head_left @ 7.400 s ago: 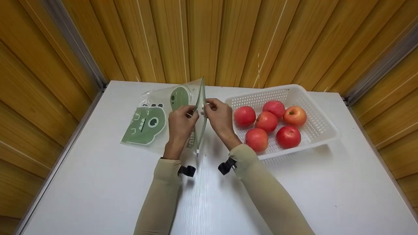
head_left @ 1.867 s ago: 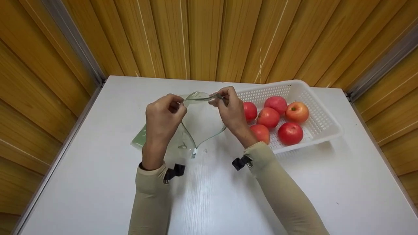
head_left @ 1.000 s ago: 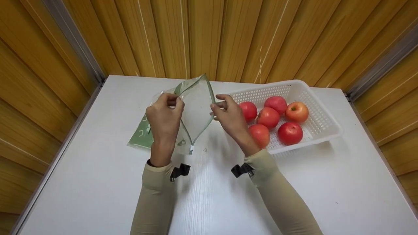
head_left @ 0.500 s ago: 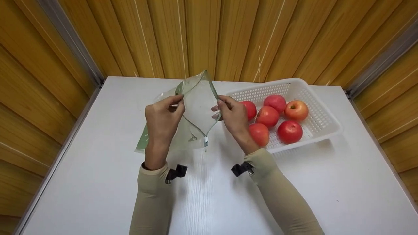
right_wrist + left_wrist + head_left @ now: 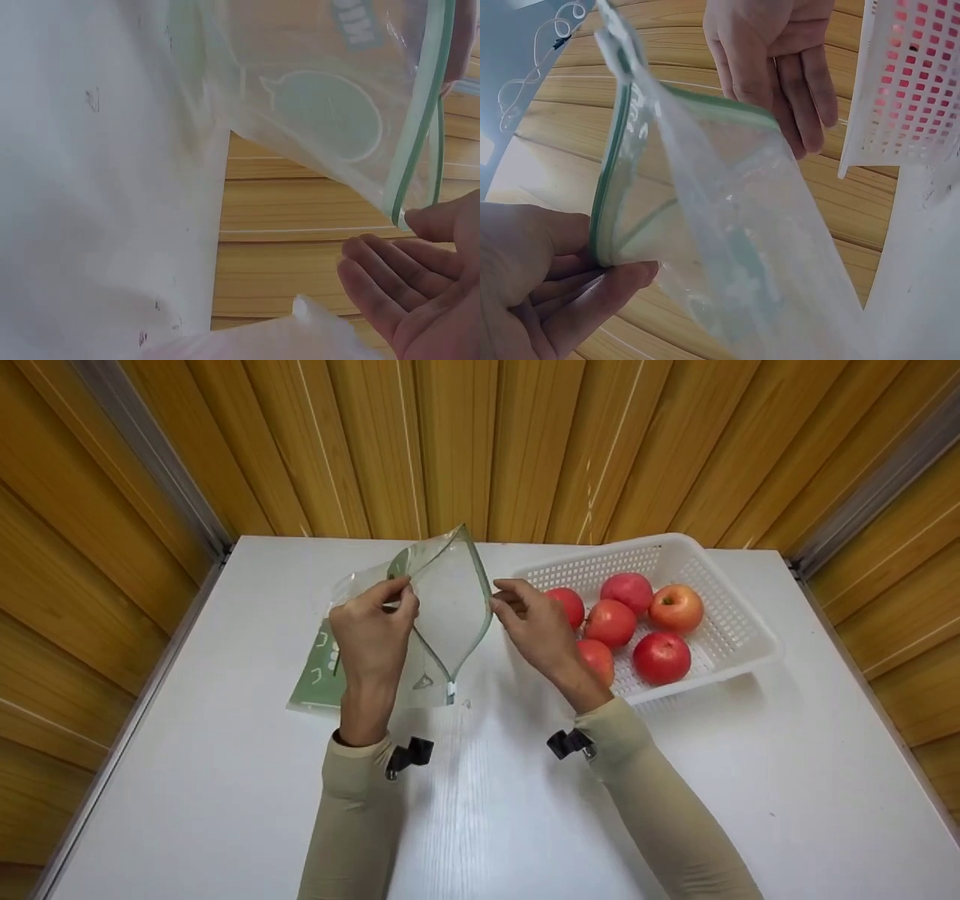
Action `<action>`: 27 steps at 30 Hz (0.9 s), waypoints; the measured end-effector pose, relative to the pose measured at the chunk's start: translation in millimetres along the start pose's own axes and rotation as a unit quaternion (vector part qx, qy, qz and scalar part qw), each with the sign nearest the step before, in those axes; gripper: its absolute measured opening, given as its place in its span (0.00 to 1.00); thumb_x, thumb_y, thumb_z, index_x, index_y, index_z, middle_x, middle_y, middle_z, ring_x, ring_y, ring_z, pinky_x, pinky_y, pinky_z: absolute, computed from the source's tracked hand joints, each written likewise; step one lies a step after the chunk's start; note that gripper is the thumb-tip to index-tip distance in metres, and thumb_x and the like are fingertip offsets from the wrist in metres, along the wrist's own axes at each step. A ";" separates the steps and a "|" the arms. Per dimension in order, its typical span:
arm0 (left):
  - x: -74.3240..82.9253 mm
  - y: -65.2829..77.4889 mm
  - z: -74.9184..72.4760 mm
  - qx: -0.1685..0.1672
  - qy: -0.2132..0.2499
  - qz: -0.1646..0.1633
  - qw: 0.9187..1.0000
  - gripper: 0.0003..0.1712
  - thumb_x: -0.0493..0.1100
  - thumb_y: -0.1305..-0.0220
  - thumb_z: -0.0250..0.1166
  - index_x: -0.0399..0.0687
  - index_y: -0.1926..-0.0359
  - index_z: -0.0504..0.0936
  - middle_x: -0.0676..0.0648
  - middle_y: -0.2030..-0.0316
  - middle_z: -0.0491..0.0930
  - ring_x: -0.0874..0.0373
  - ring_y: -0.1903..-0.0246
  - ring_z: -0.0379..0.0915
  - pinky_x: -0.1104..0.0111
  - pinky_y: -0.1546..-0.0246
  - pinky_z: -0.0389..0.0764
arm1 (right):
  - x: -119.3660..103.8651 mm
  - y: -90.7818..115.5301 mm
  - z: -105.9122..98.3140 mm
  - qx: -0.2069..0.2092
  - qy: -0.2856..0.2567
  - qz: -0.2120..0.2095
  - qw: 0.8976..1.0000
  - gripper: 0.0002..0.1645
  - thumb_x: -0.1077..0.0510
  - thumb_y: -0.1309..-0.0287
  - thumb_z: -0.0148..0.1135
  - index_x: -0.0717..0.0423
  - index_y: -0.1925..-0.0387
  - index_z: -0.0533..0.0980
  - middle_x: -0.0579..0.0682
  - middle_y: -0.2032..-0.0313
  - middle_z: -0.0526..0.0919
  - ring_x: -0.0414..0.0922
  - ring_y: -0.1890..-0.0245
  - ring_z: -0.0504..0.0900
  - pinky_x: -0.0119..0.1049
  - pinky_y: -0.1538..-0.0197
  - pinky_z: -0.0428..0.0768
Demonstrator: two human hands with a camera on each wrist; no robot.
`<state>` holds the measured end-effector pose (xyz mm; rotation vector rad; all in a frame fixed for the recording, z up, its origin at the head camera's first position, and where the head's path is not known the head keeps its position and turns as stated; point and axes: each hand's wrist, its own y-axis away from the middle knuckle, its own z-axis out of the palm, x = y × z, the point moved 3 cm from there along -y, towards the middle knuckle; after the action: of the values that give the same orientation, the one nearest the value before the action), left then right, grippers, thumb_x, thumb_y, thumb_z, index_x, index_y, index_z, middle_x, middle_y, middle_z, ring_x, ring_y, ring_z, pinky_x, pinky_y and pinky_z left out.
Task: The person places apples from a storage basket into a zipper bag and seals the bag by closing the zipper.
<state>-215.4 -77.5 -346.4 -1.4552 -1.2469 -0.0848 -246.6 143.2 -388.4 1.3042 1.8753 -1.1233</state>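
Note:
A clear zip bag (image 5: 450, 615) with green cartoon prints stands over the table, its green-edged mouth spread wide toward the right. My left hand (image 5: 373, 637) pinches the near-left rim between thumb and forefinger; in the left wrist view, those fingertips (image 5: 641, 274) grip the green zip strip. My right hand (image 5: 536, 622) is at the opposite rim. In the right wrist view its thumb (image 5: 427, 223) touches the rim, while the other fingers lie extended, apart from the bag. A white slider (image 5: 451, 688) sits at the zip's near end. No fruit shows in the bag.
A white perforated basket (image 5: 739, 637) holding several red apples (image 5: 662, 657) stands right of the bag, close behind my right hand. The white table (image 5: 225, 780) ends at a yellow wood-patterned wall (image 5: 457, 442) at the back. Similar panels flank both sides.
Earlier, both hands pinched the bag's narrow mouth; it is now spread wide. Within the last half second, my right fingers have come out from inside the rim, and the bag has shifted slightly left.

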 end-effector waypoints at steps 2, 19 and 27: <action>-0.8 0.5 -0.1 -0.004 0.004 -0.016 1.000 0.08 0.30 0.34 0.68 0.31 0.59 0.92 0.39 0.68 0.90 0.53 0.73 0.88 0.62 0.72 0.88 | 2.3 5.6 -7.9 -0.014 -0.004 0.001 1.000 0.24 0.59 0.26 0.66 0.63 0.34 0.78 0.56 0.43 0.87 0.50 0.44 0.86 0.43 0.39 0.83; -1.1 -1.6 3.0 -0.052 0.030 -0.064 0.996 0.10 0.32 0.33 0.68 0.32 0.54 0.91 0.38 0.62 0.90 0.50 0.67 0.89 0.62 0.63 0.90 | 52.4 45.1 -94.0 -0.100 0.121 -0.041 0.987 0.41 0.64 0.45 0.82 0.59 0.30 0.76 0.57 0.37 0.81 0.59 0.39 0.82 0.60 0.40 0.82; -4.5 -0.8 1.8 -0.055 0.038 -0.084 0.994 0.11 0.32 0.33 0.69 0.33 0.52 0.91 0.38 0.60 0.91 0.51 0.66 0.90 0.63 0.62 0.89 | 65.1 50.8 -104.1 -0.144 0.140 -0.007 0.979 0.45 0.58 0.46 0.83 0.54 0.28 0.74 0.57 0.34 0.78 0.63 0.35 0.78 0.61 0.41 0.82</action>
<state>-218.9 -79.1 -349.4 -1.4250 -1.3173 -0.3228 -221.7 272.1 -408.7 1.3339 2.1583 -0.6643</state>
